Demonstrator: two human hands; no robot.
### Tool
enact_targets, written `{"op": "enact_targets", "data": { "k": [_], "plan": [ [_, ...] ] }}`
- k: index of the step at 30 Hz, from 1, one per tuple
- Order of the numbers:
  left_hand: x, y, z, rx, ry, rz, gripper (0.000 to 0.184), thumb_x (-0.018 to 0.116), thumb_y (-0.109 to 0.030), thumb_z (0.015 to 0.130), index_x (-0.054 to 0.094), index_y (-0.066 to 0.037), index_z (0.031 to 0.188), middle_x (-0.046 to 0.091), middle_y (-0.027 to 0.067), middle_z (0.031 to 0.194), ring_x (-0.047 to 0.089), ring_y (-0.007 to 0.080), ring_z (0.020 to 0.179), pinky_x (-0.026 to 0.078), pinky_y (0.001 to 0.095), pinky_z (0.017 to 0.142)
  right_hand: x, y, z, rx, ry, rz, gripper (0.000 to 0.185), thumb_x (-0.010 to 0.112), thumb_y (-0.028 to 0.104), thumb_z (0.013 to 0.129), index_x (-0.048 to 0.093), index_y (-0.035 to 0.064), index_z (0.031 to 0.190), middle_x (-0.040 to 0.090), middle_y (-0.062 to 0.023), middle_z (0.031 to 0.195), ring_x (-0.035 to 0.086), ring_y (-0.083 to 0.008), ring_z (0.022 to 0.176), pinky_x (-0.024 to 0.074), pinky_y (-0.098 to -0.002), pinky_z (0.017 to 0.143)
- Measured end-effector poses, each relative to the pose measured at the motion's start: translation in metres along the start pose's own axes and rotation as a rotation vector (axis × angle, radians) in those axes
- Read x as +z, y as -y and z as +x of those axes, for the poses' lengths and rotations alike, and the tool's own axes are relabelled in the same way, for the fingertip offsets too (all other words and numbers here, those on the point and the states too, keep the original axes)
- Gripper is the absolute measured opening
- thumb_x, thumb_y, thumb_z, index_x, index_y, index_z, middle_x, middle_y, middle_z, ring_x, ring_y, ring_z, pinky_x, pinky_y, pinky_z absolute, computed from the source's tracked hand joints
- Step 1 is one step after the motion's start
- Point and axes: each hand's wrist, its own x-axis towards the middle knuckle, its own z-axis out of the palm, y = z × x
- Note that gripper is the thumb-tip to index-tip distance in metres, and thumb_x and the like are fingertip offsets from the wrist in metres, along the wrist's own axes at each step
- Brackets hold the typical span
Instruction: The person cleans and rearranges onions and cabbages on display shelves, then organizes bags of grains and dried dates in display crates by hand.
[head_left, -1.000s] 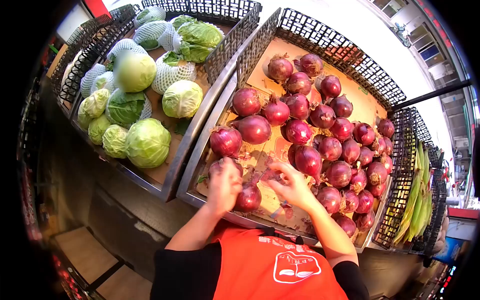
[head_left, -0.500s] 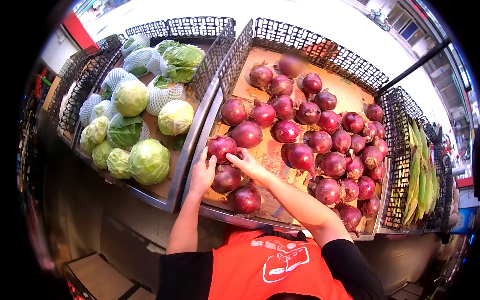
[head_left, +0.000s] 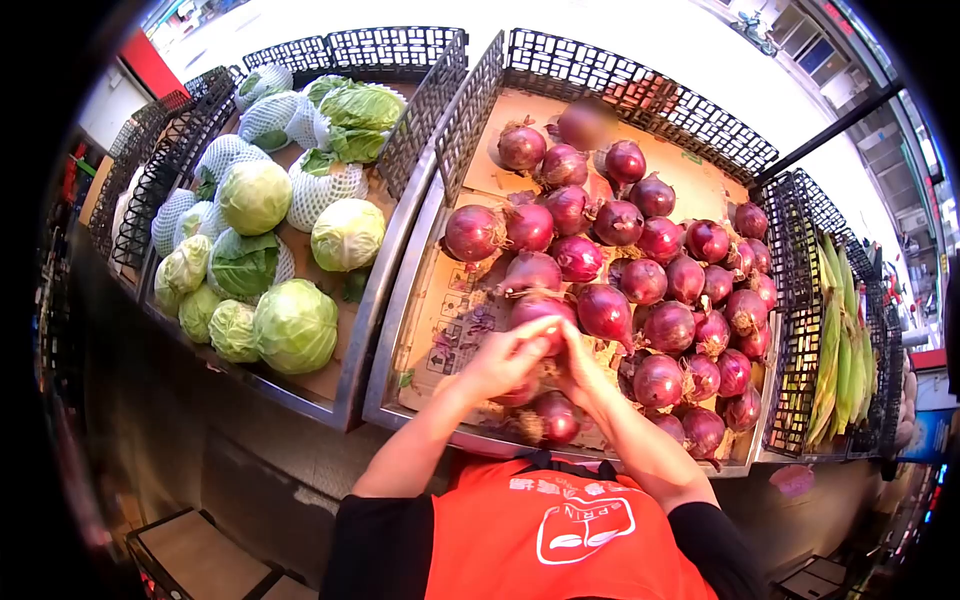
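My left hand (head_left: 503, 362) and my right hand (head_left: 580, 372) meet at the fingertips over the left part of the onion tray (head_left: 377, 385). Their fingers are pressed together; whatever is between them is too hidden to make out. Just beyond the fingertips lies a red onion (head_left: 541, 308), touching or nearly touching them. Another red onion (head_left: 533, 270) sits behind it. Under my left hand an onion (head_left: 518, 392) is mostly covered. Nearer my body, a red onion (head_left: 555, 417) shows its rooty end. Several more onions (head_left: 669, 327) crowd the right side.
To the left, a tray holds cabbages (head_left: 295, 325), some in white foam nets (head_left: 325, 190). Black plastic crate walls (head_left: 640, 100) edge the trays. Corn in husks (head_left: 845, 370) stands at the right. Printed cardboard (head_left: 440, 345) lines the onion tray. A pinkish patch (head_left: 793, 481) shows below its right end.
Both hands have moved right and come together. The onions on the left side have shifted right, uncovering printed cardboard. The pinkish patch at lower right was not visible before.
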Motion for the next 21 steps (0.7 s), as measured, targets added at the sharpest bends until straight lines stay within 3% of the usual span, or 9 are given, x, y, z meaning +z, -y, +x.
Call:
{"op": "enact_targets", "data": {
  "k": [1, 3, 5, 7, 10, 13, 15, 17, 21],
  "plan": [
    [0.011, -0.007, 0.006, -0.031, 0.038, 0.093, 0.035, 0.048, -0.018, 0.095, 0.05, -0.007, 0.128, 0.066, 0.0084, 0.102, 0.058, 0.0113, 0.097, 0.044, 0.028, 0.087, -0.013, 0.004, -0.008, -0.067, -0.02, -0.031, 0.049, 0.06, 0.042, 0.086, 0.049, 0.01, 0.122, 0.056, -0.004, 0.115, 0.051, -0.0156, 0.106, 0.0417, -0.0329, 0.089],
    [0.03, 0.003, 0.021, 0.119, 0.092, 0.032, 0.033, 0.049, -0.019, 0.094, 0.054, -0.005, 0.123, 0.066, 0.0108, 0.102, 0.057, 0.0108, 0.096, 0.044, 0.0288, 0.087, -0.034, 0.008, -0.02, -0.23, -0.147, -0.282, 0.048, 0.063, 0.03, 0.087, 0.045, 0.0063, 0.124, 0.055, -0.008, 0.114, 0.051, -0.0145, 0.104, 0.042, -0.0312, 0.087],
    [0.044, 0.013, 0.03, 0.047, 0.179, -0.005, 0.028, 0.049, -0.018, 0.094, 0.059, -0.002, 0.114, 0.067, 0.011, 0.099, 0.06, 0.0129, 0.094, 0.045, 0.0301, 0.085, -0.037, 0.021, -0.044, -0.285, -0.211, -0.466, 0.05, 0.064, 0.02, 0.086, 0.04, 0.0029, 0.127, 0.054, -0.0117, 0.113, 0.051, -0.0147, 0.101, 0.0425, -0.0296, 0.086],
    [0.05, 0.006, 0.03, 0.17, 0.131, 0.031, 0.023, 0.049, -0.017, 0.093, 0.062, -0.003, 0.106, 0.066, 0.0116, 0.078, 0.058, 0.0092, 0.076, 0.047, 0.029, 0.071, -0.042, 0.024, -0.061, -0.375, -0.345, -0.59, 0.054, 0.067, 0.016, 0.082, 0.039, 0.0036, 0.127, 0.05, -0.0145, 0.117, 0.052, -0.0162, 0.099, 0.0437, -0.0288, 0.084],
    [0.035, -0.009, 0.014, 0.031, 0.18, 0.065, 0.023, 0.05, -0.019, 0.094, 0.064, -0.002, 0.1, 0.067, 0.0072, 0.088, 0.059, 0.0106, 0.085, 0.046, 0.0289, 0.078, -0.053, 0.021, -0.072, -0.419, -0.375, -0.679, 0.052, 0.067, 0.014, 0.08, 0.042, 0.0041, 0.125, 0.049, -0.0113, 0.116, 0.05, -0.0181, 0.103, 0.044, -0.0316, 0.084],
    [0.01, -0.006, -0.007, 0.098, 0.001, -0.001, 0.022, 0.047, -0.017, 0.094, 0.066, -0.005, 0.094, 0.061, -0.0018, 0.072, 0.055, 0.0075, 0.067, 0.044, 0.024, 0.063, -0.061, 0.008, -0.073, -0.462, -0.357, -0.768, 0.048, 0.067, 0.014, 0.078, 0.046, 0.0049, 0.121, 0.05, -0.0073, 0.115, 0.049, -0.0194, 0.105, 0.0434, -0.0331, 0.083],
    [-0.024, 0.001, -0.025, -0.117, -0.138, -0.1, 0.021, 0.048, -0.017, 0.095, 0.066, -0.006, 0.092, 0.05, -0.0075, 0.065, 0.045, 0.0035, 0.06, 0.036, 0.0198, 0.054, -0.064, 0.001, -0.072, -0.488, -0.335, -0.893, 0.046, 0.068, 0.014, 0.077, 0.049, 0.0057, 0.118, 0.05, -0.0051, 0.114, 0.049, -0.0199, 0.107, 0.0428, -0.0334, 0.082],
    [-0.057, 0.007, -0.04, -0.217, -0.419, -0.255, 0.02, 0.05, -0.02, 0.095, 0.065, -0.008, 0.091, 0.041, -0.0094, 0.063, 0.035, 0.0011, 0.058, 0.027, 0.0179, 0.051, -0.063, 0.0, -0.074, -0.461, -0.324, -0.868, 0.042, 0.067, 0.013, 0.076, 0.051, 0.0053, 0.114, 0.05, -0.0048, 0.113, 0.049, -0.0185, 0.105, 0.0422, -0.0325, 0.082],
    [-0.101, 0.042, -0.066, -0.122, -0.566, 0.142, 0.023, 0.052, -0.024, 0.093, 0.061, -0.003, 0.092, 0.047, -0.0068, 0.066, 0.041, 0.0036, 0.062, 0.036, 0.0211, 0.055, -0.065, 0.001, -0.074, -0.498, -0.291, -0.816, 0.037, 0.066, 0.01, 0.077, 0.052, 0.0043, 0.111, 0.051, -0.0046, 0.109, 0.05, -0.0169, 0.102, 0.0422, -0.0306, 0.08]
  ]
}}
